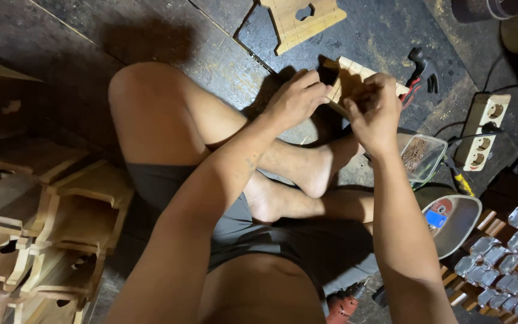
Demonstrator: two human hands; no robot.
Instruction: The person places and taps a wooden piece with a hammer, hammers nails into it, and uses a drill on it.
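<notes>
I sit cross-legged on a dark floor and hold a small pale wooden piece (349,75) up in front of me with both hands. My left hand (295,99) grips its left end. My right hand (376,111) is closed over its right side, and the fingers hide most of the wood. I cannot tell whether the right hand also holds a small tool or a nail.
A cut wooden panel (301,21) lies on the floor ahead. A hammer (421,75) rests to the right, near a power strip (485,129), a clear box of nails (421,156) and a round tin (451,222). Stacked wooden parts (37,228) fill the left; shiny metal pieces (511,258) lie at right.
</notes>
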